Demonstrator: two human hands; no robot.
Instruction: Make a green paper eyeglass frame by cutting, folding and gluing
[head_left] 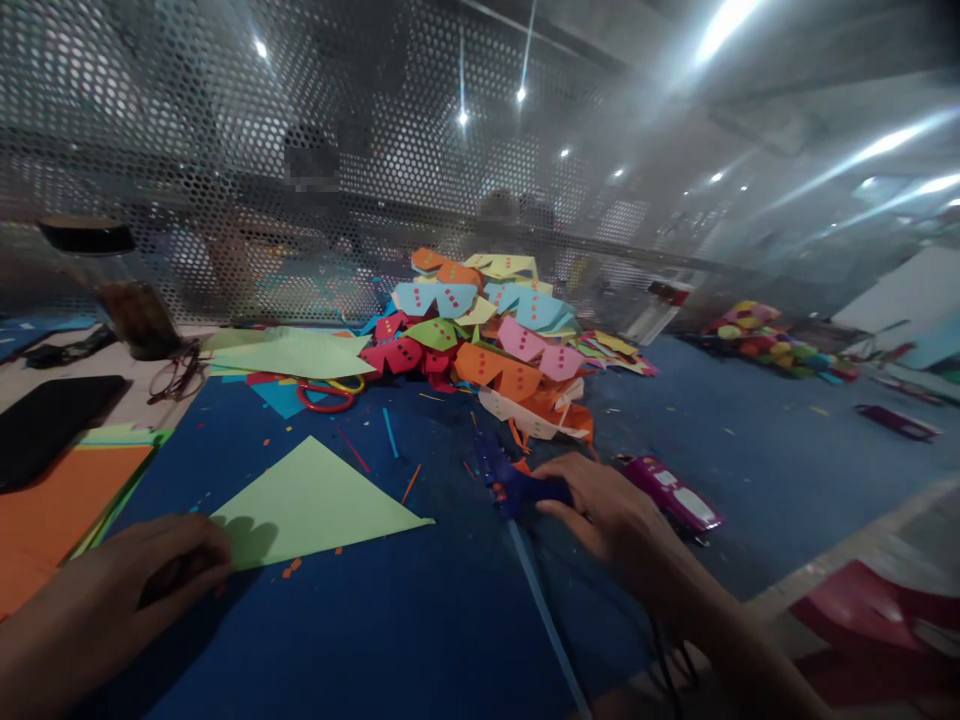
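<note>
My right hand (600, 500) grips the handle of a blue glue gun (510, 480). A long, pale glue stick (544, 600) runs from the gun's rear toward the table's near edge. A folded, light green paper triangle (315, 510) lies on the blue table, left of the gun. My left hand (165, 570) is at its left corner, fingers loosely curled with a gap to the thumb and no object visible in them. Beyond the gun is a pile of coloured paper eye masks (499, 365), orange, pink, red, blue and green, with small dotted squares.
Red-handled scissors (326, 400) lie partly under green paper sheets (292, 352). To the left are orange paper (82, 500), a black phone (52, 425), glasses (176, 375) and a jar (124, 290). A purple case-like object (675, 495) lies right. Behind stands a perforated metal screen (360, 130).
</note>
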